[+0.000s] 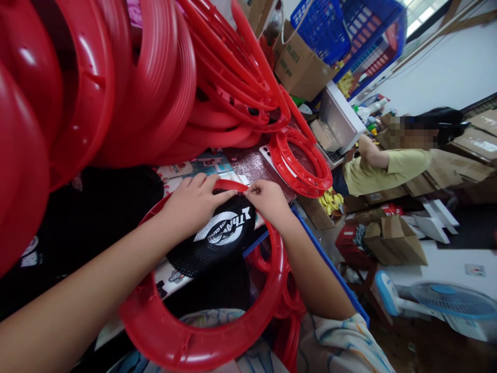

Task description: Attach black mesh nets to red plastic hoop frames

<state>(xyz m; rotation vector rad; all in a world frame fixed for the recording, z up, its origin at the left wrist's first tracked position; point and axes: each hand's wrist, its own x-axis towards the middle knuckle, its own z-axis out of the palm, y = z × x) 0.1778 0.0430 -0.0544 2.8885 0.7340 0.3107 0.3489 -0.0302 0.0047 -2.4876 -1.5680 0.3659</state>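
Note:
A large red plastic ring [209, 344] stands tilted in front of me, its lower part close to my lap. Black mesh fabric [209, 256] with a white printed logo hangs inside the ring from its far rim. My left hand [196, 202] is closed over that rim, thumb laid along the fabric's top edge. Just to its right, my right hand [267, 202] pinches the fabric edge at the rim, thumb and forefinger together. The fingertips hide the exact spot where fabric and ring meet.
Stacked red rings [155, 93] fill the left and back. More black fabric [104, 207] lies at left. Smaller red rings [306, 176] rest beside a phone [267, 154]. At right are a person in a yellow shirt [384, 171], cartons [394, 241] and a fan [454, 300].

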